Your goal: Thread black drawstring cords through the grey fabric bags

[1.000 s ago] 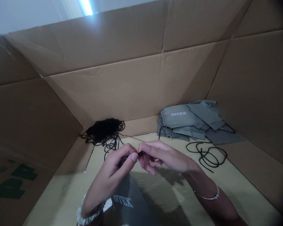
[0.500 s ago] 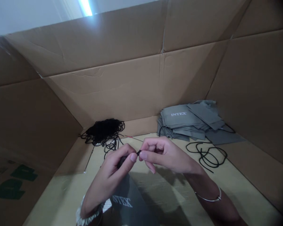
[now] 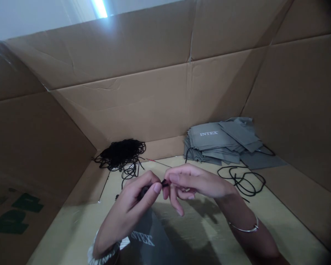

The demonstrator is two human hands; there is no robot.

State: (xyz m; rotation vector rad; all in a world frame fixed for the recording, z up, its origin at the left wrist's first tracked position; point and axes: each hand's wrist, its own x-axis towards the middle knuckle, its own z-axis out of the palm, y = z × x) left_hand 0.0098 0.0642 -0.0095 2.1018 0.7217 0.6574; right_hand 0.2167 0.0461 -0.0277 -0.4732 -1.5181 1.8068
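Observation:
My left hand [image 3: 129,198] closes around a dark, partly hidden piece with a black cord [image 3: 164,182] poking out past its fingertips. My right hand [image 3: 194,182] meets that cord end, pinching it between thumb and fingertips. Below my hands lies a grey bag printed INTEX [image 3: 145,239]. A stack of similar grey bags [image 3: 215,141] sits farther ahead, with a tangled heap of black cord [image 3: 121,154] to its left. A looser black cord [image 3: 241,182] lies to its front right, beyond my right hand.
Tall cardboard walls [image 3: 121,114] surround the work surface on the left, back and right. A pale cardboard floor [image 3: 276,224] extends under my hands. A thin wire with a red mark [image 3: 156,161] lies near the cord heap. Green print marks the left flap [image 3: 16,217].
My right hand has shifted slightly, with its fingers straighter and more spread below the cord end. My left hand and the piles have barely moved.

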